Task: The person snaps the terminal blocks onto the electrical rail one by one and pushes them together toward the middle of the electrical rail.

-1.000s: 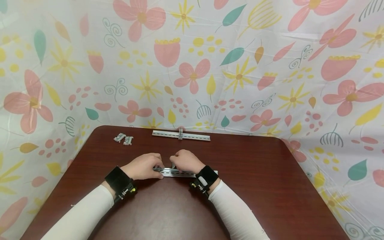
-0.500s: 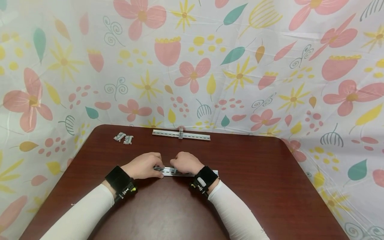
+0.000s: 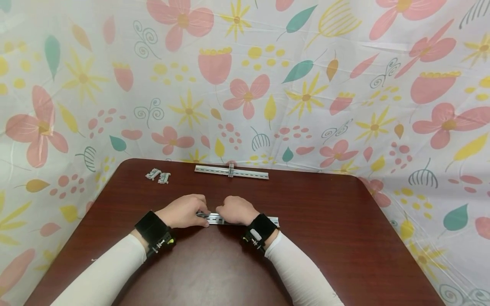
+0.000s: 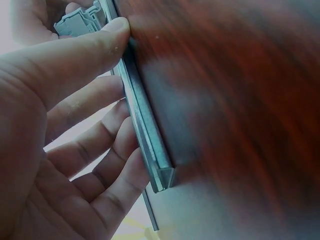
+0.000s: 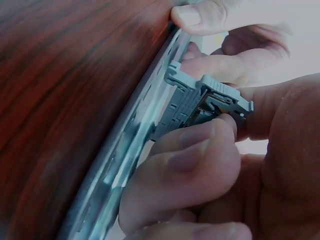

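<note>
A slotted silver DIN rail [image 3: 272,221] lies crosswise near the middle of the table. My left hand [image 3: 183,211] grips its left end, thumb [image 4: 107,40] on the near edge and fingers along the far side. My right hand [image 3: 238,210] pinches a grey terminal block [image 5: 185,102] between thumb and curled fingers. In the right wrist view the block's hooked foot meets the rail's edge; I cannot tell whether it is clipped on. The block [image 4: 77,22] also shows beyond the left thumb in the left wrist view. The right hand hides part of the rail from the head view.
At the back of the brown table [image 3: 321,221] lies a second DIN rail [image 3: 250,174], with a terminal block [image 3: 231,169] standing across it. Two loose grey terminal blocks [image 3: 158,176] lie at the back left. A flower-printed curtain [image 3: 245,102] rises behind the table.
The right hand has dipped slightly toward the rail, and the terminal block in it sits lower against the rail. The left hand has kept its grip in place.
</note>
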`<action>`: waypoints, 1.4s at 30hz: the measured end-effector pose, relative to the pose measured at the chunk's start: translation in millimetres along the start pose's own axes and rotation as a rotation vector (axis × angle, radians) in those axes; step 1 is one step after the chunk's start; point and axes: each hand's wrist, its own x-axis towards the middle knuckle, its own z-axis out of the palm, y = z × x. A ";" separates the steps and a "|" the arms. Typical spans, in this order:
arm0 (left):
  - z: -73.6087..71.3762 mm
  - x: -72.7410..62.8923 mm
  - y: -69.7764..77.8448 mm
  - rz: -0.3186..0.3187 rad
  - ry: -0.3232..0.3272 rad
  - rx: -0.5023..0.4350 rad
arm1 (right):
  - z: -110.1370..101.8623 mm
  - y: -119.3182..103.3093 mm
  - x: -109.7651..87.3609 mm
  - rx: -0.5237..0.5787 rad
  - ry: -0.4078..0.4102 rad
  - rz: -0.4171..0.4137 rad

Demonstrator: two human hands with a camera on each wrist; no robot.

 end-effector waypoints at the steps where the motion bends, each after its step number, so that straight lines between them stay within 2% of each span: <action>1: 0.0 0.1 0.1 0.001 0.001 -0.001 | -0.1 -0.4 -0.2 -0.004 -0.002 0.006; 10: -0.3 -0.5 1.2 0.002 0.005 -0.008 | 1.8 -4.1 -2.2 -0.055 0.000 0.038; 25: 1.5 -1.1 -1.1 -0.019 0.010 -0.015 | 1.5 -9.7 -9.4 -0.097 0.007 0.026; 33: -0.1 -1.3 0.6 -0.027 0.008 -0.015 | 1.3 -8.7 -10.9 -0.120 -0.015 -0.026; 42: 0.0 -1.1 -0.7 -0.032 -0.001 -0.018 | 6.5 -7.1 -11.9 -0.173 0.003 -0.057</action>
